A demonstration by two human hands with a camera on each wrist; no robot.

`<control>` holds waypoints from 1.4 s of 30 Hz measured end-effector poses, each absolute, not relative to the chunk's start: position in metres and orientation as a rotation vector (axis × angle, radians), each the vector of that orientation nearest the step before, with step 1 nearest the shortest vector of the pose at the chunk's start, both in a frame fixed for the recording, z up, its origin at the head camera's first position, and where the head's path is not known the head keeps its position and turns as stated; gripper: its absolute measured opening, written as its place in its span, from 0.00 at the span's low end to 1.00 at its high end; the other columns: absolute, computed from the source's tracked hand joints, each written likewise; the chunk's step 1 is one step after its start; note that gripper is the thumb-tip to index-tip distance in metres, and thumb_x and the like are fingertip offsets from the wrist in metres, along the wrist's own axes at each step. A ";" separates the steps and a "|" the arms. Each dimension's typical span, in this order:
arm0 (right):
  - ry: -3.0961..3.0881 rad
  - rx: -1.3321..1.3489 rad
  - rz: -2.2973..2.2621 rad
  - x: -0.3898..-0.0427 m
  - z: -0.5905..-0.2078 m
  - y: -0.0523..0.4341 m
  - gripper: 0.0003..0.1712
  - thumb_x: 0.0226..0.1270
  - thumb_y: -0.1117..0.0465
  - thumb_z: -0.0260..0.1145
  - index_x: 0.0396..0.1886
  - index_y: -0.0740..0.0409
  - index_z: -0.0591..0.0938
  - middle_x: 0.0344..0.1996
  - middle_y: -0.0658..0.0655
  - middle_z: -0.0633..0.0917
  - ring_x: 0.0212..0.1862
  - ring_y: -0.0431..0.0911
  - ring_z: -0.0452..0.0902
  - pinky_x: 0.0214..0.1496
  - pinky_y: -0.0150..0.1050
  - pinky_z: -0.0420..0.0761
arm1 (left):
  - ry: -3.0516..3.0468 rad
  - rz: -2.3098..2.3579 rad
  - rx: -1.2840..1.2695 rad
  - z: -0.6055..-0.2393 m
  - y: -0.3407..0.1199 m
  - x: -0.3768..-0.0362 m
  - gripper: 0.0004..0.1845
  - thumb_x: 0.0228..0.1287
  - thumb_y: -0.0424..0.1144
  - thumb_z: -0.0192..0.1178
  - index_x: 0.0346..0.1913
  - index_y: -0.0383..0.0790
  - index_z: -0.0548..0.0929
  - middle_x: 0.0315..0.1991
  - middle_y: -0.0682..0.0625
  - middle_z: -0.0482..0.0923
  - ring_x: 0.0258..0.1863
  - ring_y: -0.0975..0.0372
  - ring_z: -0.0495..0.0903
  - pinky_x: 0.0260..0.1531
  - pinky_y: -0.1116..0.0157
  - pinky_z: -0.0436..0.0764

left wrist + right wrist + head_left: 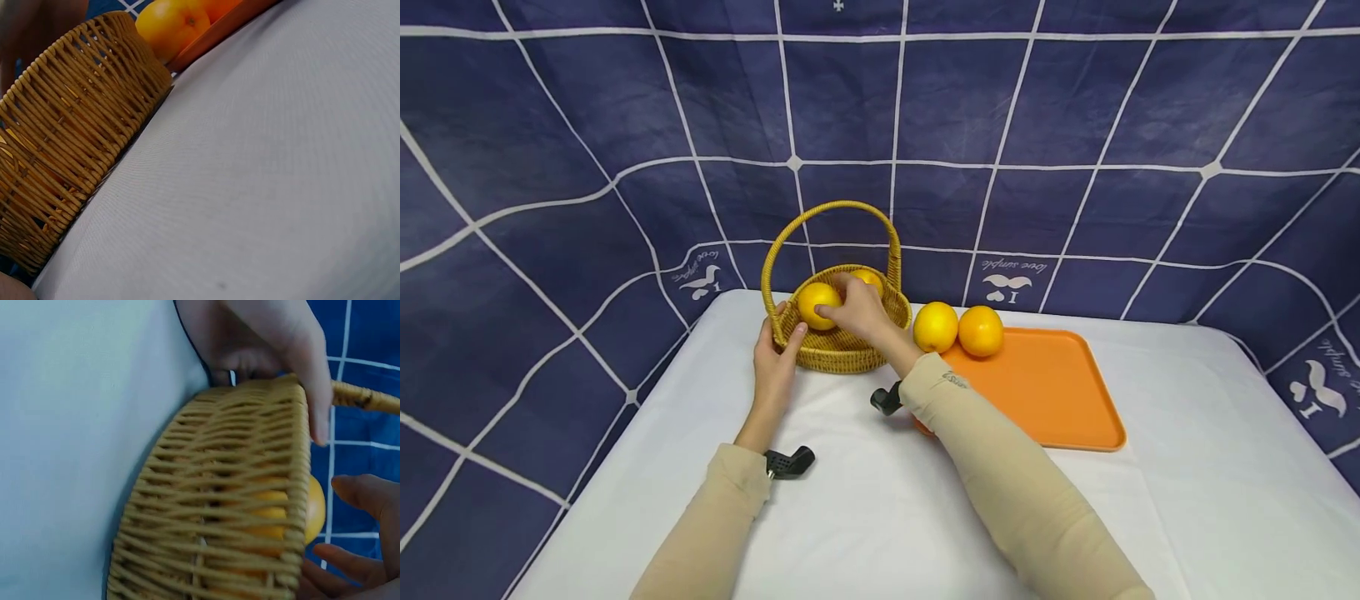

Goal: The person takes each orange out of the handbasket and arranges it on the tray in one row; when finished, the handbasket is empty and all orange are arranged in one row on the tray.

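Note:
A wicker basket (842, 360) with a tall hoop handle stands at the back of the table, two oranges inside it. My left hand (772, 358) grips the basket's left end by the rim, thumb over the edge, as the right wrist view also shows. Over the basket is my right hand (861, 312), its thumb and fingers spread beside the nearer orange (817, 305). In the right wrist view a gap shows between those fingers (356, 565) and the orange (316, 509). The other orange (869, 280) lies farther back, partly hidden by the right hand.
Right of the basket, an orange tray (1037, 387) lies on the white-covered table (850, 517). Two more oranges, one yellower (936, 327) and one deeper in colour (981, 332), sit together at its back left corner. A dark blue gridded cloth (955, 100) hangs behind.

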State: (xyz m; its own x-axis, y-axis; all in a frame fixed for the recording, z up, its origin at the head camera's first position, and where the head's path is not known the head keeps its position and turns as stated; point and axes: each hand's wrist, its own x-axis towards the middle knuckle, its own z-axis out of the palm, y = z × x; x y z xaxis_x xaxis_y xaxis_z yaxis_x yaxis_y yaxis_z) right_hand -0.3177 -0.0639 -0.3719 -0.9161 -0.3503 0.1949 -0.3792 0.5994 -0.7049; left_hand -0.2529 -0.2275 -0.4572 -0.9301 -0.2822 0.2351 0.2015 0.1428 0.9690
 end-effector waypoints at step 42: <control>-2.745 0.674 1.214 -0.291 -0.368 -0.046 0.42 0.55 0.42 0.79 0.68 0.52 0.79 0.56 0.55 0.87 0.54 0.51 0.82 0.57 0.45 0.82 | -2.027 -1.917 0.101 -0.455 -0.227 -0.252 0.29 0.81 0.41 0.54 0.80 0.46 0.67 0.79 0.49 0.67 0.79 0.58 0.64 0.81 0.57 0.59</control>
